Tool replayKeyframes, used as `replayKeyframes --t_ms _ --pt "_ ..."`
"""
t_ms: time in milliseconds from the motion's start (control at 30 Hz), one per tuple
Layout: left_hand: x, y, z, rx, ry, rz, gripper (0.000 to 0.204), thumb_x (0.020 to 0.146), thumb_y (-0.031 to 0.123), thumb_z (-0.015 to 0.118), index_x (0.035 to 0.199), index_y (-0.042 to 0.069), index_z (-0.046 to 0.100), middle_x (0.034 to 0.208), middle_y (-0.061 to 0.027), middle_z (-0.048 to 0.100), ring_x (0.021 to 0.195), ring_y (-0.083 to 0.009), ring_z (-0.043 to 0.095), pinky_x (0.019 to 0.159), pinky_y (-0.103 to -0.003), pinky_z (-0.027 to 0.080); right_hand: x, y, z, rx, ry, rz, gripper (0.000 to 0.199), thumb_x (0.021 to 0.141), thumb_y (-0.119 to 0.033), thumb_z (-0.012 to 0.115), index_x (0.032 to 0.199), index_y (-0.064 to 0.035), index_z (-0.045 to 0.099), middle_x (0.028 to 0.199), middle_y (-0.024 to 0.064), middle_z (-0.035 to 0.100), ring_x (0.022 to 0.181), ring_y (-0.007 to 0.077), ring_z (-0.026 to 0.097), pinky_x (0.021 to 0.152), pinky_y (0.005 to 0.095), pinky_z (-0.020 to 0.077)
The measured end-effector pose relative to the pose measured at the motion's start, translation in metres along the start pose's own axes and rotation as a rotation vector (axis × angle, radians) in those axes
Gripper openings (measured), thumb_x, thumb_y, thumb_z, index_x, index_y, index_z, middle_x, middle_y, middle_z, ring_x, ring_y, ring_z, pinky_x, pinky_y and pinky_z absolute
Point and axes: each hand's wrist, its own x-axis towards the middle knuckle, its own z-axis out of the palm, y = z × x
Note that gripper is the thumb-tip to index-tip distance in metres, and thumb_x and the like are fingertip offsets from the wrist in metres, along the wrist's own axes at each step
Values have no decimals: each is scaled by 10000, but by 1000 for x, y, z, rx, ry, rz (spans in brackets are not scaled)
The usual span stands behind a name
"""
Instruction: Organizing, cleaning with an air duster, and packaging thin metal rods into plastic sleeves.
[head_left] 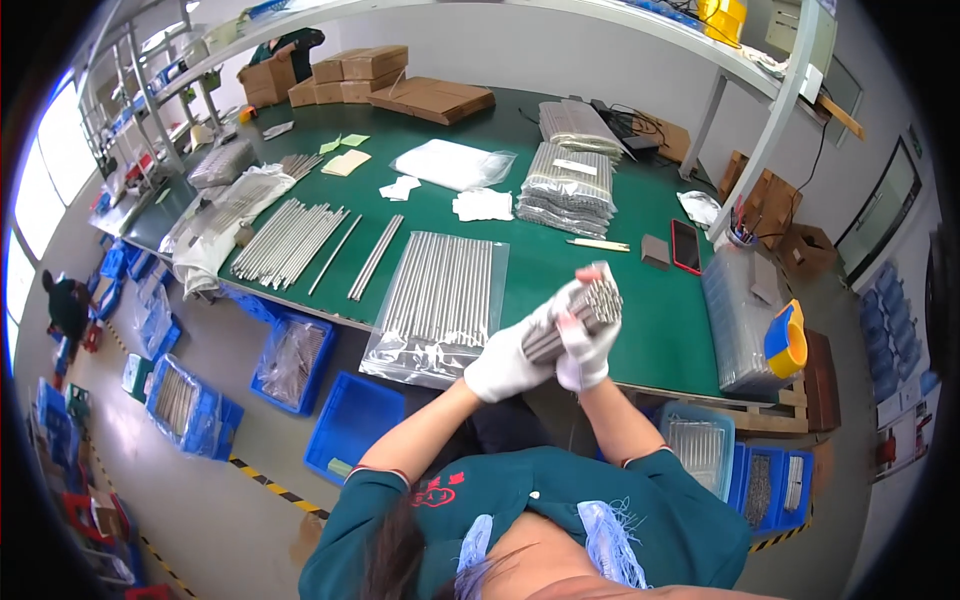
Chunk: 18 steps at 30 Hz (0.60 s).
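A bundle of thin metal rods (pixel 602 303) is gripped between my two hands above the front edge of the green table (pixel 655 345). My left hand (pixel 508 362), in a white glove, wraps the bundle's lower part. Around its upper right side close the fingers of my right hand (pixel 588 352), gloved too. The rod ends point up and away from me. Just left of my hands, a clear plastic bag (pixel 487 352) lies flat with a row of similar rods in it. Farther left are a small group of rods (pixel 376 258), a single rod (pixel 336 254) and a wide loose pile of rods (pixel 290 243).
Bagged rods (pixel 565 190) are stacked at the back right, near a grey block (pixel 655 251) and a red-edged phone (pixel 686 246). A shelf post (pixel 770 130) rises at the right. Cardboard boxes (pixel 360 66) stand at the far edge. Blue bins (pixel 350 420) sit below the table.
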Motion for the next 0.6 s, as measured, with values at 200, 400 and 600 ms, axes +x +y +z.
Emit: replayKeyframes --t_ms 200,400,600 --pt "-95 -27 -7 104 -11 -193 536 693 195 739 1183 118 535 938 -150 656 859 -352 639 743 -397 521 -69 4 -18 -21 -331 431 889 639 -285 876 1312 -44 347 971 93 592 973 192 598 891 342 480" --pt "-157 -93 -7 600 -204 -341 261 701 209 657 934 101 612 798 -118 645 742 -297 646 670 -418 516 -121 41 -74 -636 -470 481 247 837 -242 690 941 -24 637 863 88 652 827 201 645 751 325 512" --pt "-146 -80 -4 731 -405 -364 319 698 189 639 998 90 600 821 -147 657 742 -319 660 690 -422 531 -144 52 -107 -848 -530 396 346 910 -370 574 953 -39 662 956 95 677 978 259 632 882 354 486"
